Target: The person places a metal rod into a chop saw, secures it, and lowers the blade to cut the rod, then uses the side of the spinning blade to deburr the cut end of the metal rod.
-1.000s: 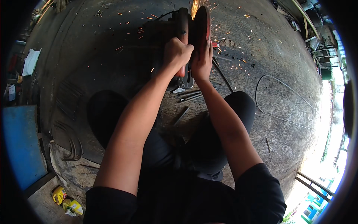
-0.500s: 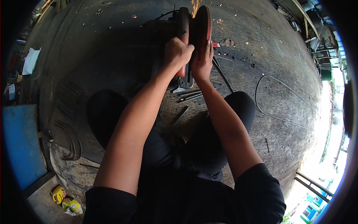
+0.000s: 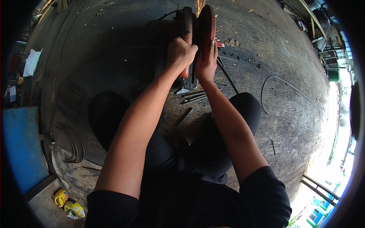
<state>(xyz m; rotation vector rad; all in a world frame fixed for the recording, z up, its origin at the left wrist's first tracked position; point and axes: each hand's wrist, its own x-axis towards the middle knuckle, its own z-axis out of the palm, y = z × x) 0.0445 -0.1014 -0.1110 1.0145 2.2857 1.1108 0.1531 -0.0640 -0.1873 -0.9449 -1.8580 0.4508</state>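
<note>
A cut-off saw (image 3: 185, 22) with a dark body and an orange-red grip stands on the floor ahead of me. My left hand (image 3: 182, 53) is wrapped around its handle. On the saw's right side is a round red disc-shaped guard (image 3: 207, 26), seen nearly edge-on. My right hand (image 3: 206, 66) lies against the guard's lower near side, fingers stretched upward along it. Orange sparks (image 3: 200, 4) fly up beyond the saw. The piece being cut is hidden behind the saw and my hands. A metal clamp part (image 3: 182, 90) shows below the handle.
Several short metal bars (image 3: 194, 98) lie between my knees and the saw. A long rod (image 3: 228, 76) lies beside my right knee. To the right is a large wire loop (image 3: 270, 78); bent rods (image 3: 72, 144) lie left, near a blue panel (image 3: 23, 146).
Both hands keep their places on the saw and the guard. The sparks at the top are spread differently, with more scattered to the right.
</note>
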